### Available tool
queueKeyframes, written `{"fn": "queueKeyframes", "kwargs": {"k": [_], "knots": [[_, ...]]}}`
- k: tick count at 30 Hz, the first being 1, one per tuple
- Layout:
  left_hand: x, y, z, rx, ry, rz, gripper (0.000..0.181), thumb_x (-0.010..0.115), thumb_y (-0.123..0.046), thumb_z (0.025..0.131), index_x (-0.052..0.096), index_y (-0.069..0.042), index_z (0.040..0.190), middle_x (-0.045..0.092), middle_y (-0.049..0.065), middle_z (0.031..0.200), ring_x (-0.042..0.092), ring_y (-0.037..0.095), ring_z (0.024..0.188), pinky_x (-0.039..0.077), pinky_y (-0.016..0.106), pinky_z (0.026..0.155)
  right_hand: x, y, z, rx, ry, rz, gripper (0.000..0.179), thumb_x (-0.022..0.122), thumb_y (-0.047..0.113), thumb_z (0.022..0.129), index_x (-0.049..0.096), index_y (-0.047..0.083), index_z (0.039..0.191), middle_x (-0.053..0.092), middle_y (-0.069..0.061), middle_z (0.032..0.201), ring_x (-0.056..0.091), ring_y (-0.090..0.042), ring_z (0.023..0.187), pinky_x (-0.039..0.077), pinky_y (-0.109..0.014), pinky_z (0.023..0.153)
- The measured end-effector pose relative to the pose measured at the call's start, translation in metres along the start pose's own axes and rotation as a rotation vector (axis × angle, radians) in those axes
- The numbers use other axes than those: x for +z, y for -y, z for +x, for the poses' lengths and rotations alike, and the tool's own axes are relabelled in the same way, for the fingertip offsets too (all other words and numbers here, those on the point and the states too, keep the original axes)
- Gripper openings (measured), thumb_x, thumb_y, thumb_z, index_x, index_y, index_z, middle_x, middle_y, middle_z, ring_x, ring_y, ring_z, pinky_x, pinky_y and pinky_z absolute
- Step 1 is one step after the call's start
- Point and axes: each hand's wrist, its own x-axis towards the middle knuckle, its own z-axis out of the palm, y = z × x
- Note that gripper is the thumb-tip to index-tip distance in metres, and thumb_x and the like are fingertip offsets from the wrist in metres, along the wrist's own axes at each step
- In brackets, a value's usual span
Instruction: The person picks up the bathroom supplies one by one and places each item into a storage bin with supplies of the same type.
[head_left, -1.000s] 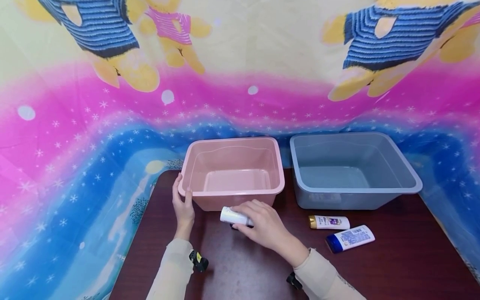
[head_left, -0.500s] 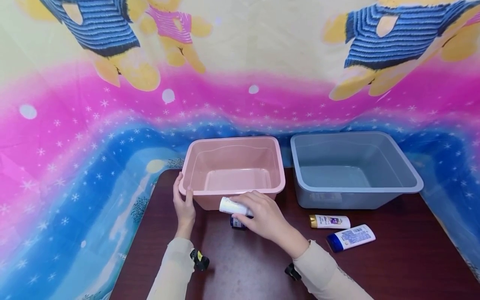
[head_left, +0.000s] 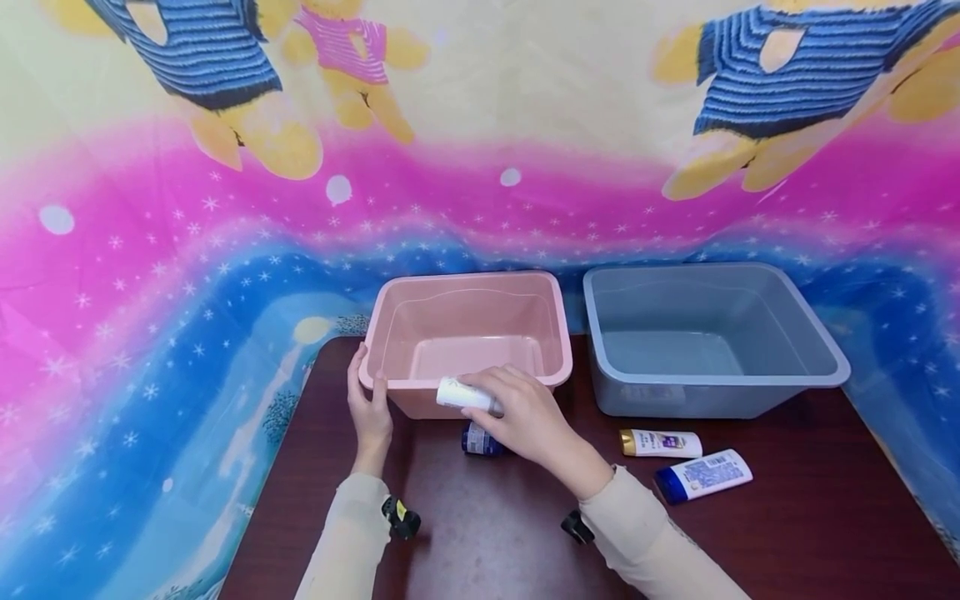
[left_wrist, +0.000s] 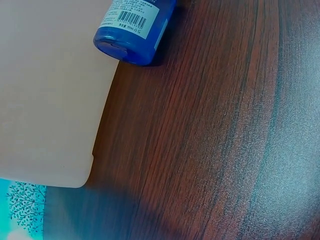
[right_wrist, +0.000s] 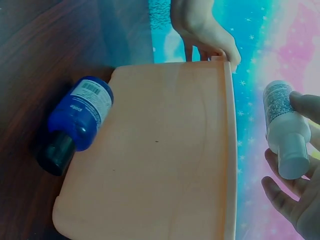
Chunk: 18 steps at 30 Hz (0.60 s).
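My left hand (head_left: pixel 371 423) grips the front left corner of the pink plastic basin (head_left: pixel 408 385), thumb at the front and fingers along the side. With my right hand (head_left: pixel 528 417) I hold a small white bottle (head_left: pixel 459 394) level with the basin's front rim. The right wrist view shows this bottle (right_wrist: pixel 281 112) pinched between thumb and fingers, its cap end pointing down in that view. Below it, a dark blue bottle (head_left: pixel 480 439) lies on the table against the basin's front wall. Its black cap (right_wrist: pixel 56 153) and white label show from the right wrist.
A grey-blue basin (head_left: pixel 720 381) stands right of the pink one. In front of it lie a white bottle with a gold cap (head_left: pixel 663 443) and a white bottle with a blue cap (head_left: pixel 708 476). A printed cloth (head_left: pixel 480 200) hangs behind the dark wooden table (head_left: pixel 480 533).
My right hand has lifted the white bottle up toward the pink basin's rim, uncovering more of the blue bottle beneath. The left hand stays on the basin's corner.
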Motion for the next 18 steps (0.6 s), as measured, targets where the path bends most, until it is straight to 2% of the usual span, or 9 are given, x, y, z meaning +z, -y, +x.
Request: {"fn": "queueKeyframes", "kwargs": {"k": [12,18], "knots": [[-0.001,-0.002,-0.002,-0.045,0.002,0.01,0.051,0.053,0.002,0.096,0.041,0.005,0.145,0.042,0.018,0.151,0.036,0.029,0.14,0.03,0.025,0.11,-0.003,-0.002,0.013,0.018,0.003,0.0,0.038,0.078,0.027,0.086,0.07,0.016,0.122,0.07,0.001,0.111,0.06,-0.015,0.097,0.05,-0.034,0.079],[0.0,-0.002,-0.001,-0.019,0.001,0.002,0.051,0.053,0.001,0.096,0.041,0.006,0.145,0.041,0.022,0.151,0.036,0.031,0.14,0.029,0.026,0.111,-0.005,-0.006,0.022,0.037,-0.006,0.037,0.04,0.08,0.025,0.085,0.069,0.014,0.122,0.069,0.0,0.114,0.06,-0.017,0.102,0.05,-0.035,0.085]]}}
